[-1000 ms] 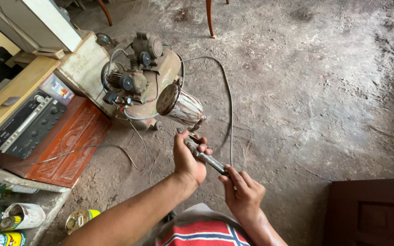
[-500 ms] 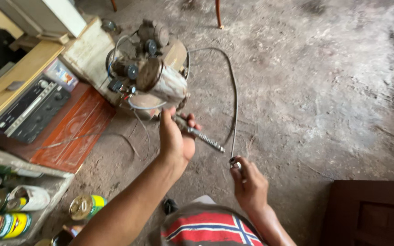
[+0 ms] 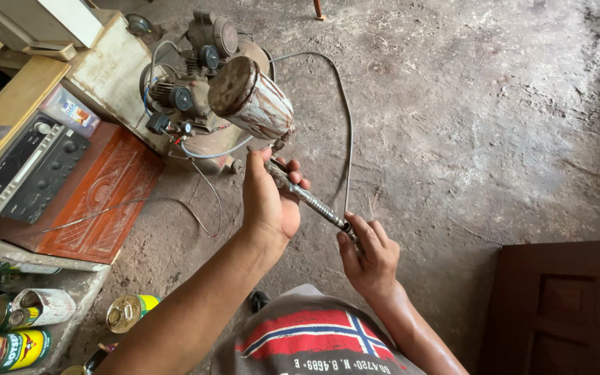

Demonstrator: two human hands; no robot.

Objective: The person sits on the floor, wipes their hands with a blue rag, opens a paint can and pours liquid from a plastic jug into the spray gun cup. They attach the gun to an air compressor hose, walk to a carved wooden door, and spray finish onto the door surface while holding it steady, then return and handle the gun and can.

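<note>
left hand (image 3: 270, 201): closed round spray gun (image 3: 282, 177) handle | right hand (image 3: 369, 253): pinching hose (image 3: 346, 132) fitting at gun's lower end

Two hands are showing — the left hand (image 3: 267, 201) and the right hand (image 3: 369, 253) — sharing one spray gun (image 3: 272, 114) between them. One air compressor (image 3: 199, 76) is sitting on the floor, with one stereo unit (image 3: 26, 170) and one carved reddish panel (image 3: 102, 201) lying beside it. At the lower left, paint cans (image 3: 29, 309) are clustering — about four, though the edge is cutting some off.
</note>
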